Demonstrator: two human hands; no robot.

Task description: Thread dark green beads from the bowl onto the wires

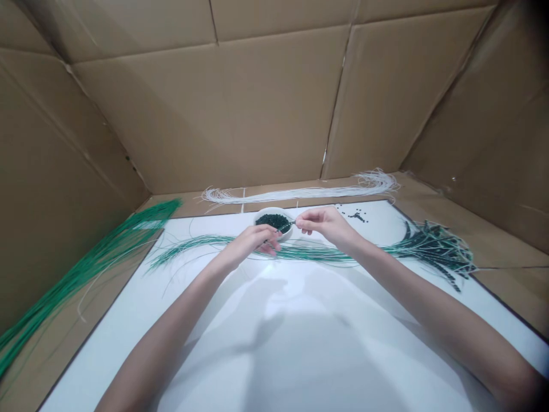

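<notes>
Head view: I observed the right hand (322,224) with fingertips pinched on a dark strand (293,223) above the bowl (287,235) of beads (271,221). The left hand (258,238) was beside the bowl; I could not tell its grip. A green bundle (317,253) lay beneath.

hands (253,239) (326,222): 2 | white bowl (288,236): 1 | green strand bundles (96,257) (309,253): 2, left and middle | white strand bundle (278,196): 1, far | dark beads (271,220): many, too small to count

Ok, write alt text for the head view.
Left hand and right hand at a white bowl of dark beads, the right pinching something thin. Green strands cross the white surface to a beaded bundle; white strands lie behind.
</notes>
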